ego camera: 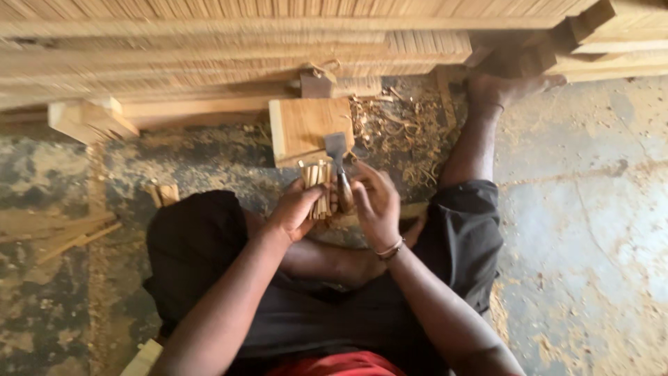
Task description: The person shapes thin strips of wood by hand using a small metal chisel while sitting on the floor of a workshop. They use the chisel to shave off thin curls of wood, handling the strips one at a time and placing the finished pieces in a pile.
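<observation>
Sitting on the floor (591, 209) here, legs apart. My left hand (296, 209) is clenched around a bundle of short wooden sticks (318, 188), held upright right in front of me. My right hand (372, 202) is wrapped around the handle of a chisel (339, 163), blade pointing up and away, touching the bundle I think, though it's a bit blurry there. Just beyond sits a wooden block (303, 125), with shavings (390, 129) to its right and stacked planks (209, 49) at the far side. Biggest risk as I see it: blade that close to my fingers, one slip and I'm cut, or the bundle spills. No containers anywhere.
</observation>
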